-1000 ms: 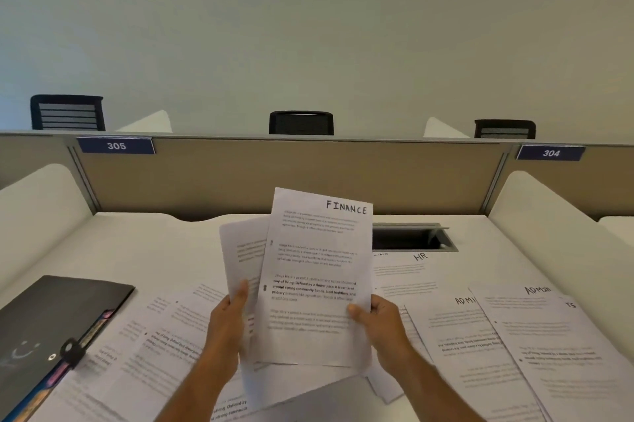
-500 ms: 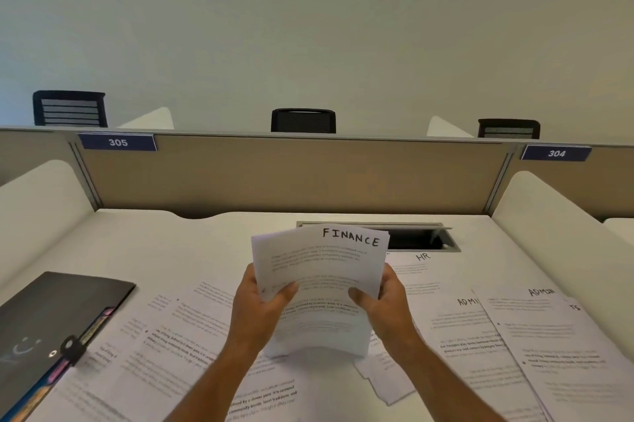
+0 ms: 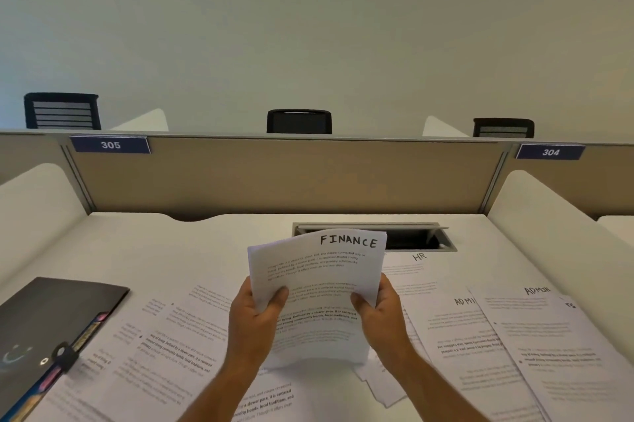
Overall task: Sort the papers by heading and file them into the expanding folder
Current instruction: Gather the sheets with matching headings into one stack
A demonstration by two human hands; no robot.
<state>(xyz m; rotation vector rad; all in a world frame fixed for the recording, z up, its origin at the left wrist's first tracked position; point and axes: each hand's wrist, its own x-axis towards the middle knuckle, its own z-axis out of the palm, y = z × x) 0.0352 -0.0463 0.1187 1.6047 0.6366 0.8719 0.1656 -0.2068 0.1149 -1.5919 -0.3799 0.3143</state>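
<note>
Above the worktop [image 3: 212, 243], left hand [image 3: 255, 315] and right hand [image 3: 380, 312] pinch the side edges of the papers [image 3: 319, 287]; the folder [image 3: 51, 325] lies far left.

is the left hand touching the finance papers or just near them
Touching. The head view shows the left hand gripping the FINANCE papers, its thumb pressed on the front sheet's left side.
</note>
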